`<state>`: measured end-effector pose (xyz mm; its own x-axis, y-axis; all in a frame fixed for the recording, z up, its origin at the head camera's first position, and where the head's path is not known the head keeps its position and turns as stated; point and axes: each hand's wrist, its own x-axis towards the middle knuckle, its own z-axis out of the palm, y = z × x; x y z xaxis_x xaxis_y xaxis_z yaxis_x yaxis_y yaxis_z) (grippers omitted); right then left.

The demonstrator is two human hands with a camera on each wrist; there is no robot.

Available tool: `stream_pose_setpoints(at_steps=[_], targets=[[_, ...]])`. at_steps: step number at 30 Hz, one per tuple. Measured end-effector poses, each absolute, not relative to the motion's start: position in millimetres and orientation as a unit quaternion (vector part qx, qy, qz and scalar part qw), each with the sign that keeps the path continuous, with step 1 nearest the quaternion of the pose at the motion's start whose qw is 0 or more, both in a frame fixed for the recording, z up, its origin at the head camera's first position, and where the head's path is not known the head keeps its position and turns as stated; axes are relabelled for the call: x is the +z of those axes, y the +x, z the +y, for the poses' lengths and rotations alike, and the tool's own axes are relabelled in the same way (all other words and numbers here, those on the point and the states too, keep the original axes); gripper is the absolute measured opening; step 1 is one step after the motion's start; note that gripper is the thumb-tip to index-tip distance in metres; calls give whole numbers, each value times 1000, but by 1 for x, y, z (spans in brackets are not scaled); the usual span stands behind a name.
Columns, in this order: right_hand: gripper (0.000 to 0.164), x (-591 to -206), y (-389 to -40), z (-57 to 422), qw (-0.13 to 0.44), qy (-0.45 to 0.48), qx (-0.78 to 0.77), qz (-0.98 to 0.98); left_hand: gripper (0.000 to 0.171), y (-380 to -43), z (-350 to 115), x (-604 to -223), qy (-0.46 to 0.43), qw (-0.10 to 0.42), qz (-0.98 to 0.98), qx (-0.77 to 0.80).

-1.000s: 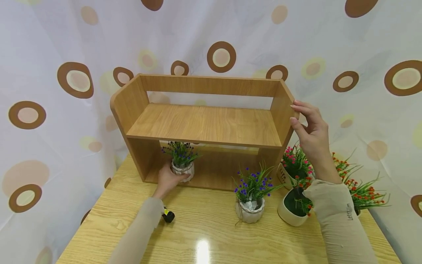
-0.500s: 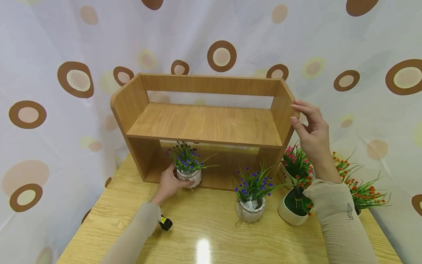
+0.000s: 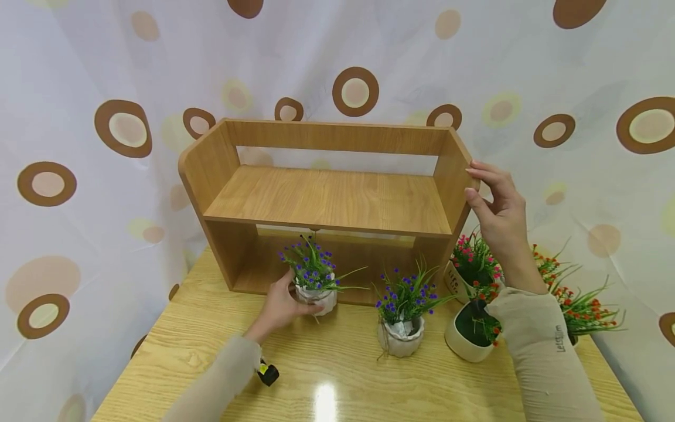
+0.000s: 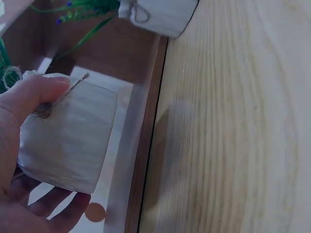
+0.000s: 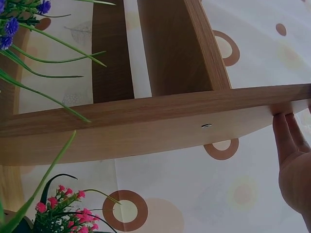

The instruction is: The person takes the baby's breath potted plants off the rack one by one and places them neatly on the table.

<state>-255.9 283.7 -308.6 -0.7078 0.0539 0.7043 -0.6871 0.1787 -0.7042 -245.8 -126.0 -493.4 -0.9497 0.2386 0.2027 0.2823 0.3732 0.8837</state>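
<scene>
My left hand (image 3: 282,302) grips a small white flowerpot (image 3: 319,300) with purple flowers and thin green leaves, at the front of the lower tier of a two-tier wooden shelf (image 3: 327,196). In the left wrist view the thumb lies on the pot (image 4: 73,138) beside its twine, with fingers below; the pot appears tilted there. My right hand (image 3: 498,208) holds the front edge of the shelf's right side panel between thumb and fingers. In the right wrist view its fingertips meet the panel (image 5: 146,128). A matching purple-flowered pot (image 3: 401,340) stands on the table.
On the right stand a cream pot (image 3: 469,346) with red flowers, a pot with pink flowers (image 3: 471,255), and orange-red flowers (image 3: 585,308) partly behind the right sleeve. A black-and-yellow object (image 3: 268,373) is by the left cuff. A dotted curtain (image 3: 401,53) hangs behind the shelf.
My left hand has moved the white flowerpot rightward and toward the front, from inside the lower tier to its front edge. My right hand has stayed on the shelf panel.
</scene>
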Motion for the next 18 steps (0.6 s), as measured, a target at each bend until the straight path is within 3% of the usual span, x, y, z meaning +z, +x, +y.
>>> stream_pose_setpoints(at_steps=[18], targets=[[36, -309, -256, 284, 308, 222, 597, -706, 100, -211, -111, -488, -166, -30, -834, -525]])
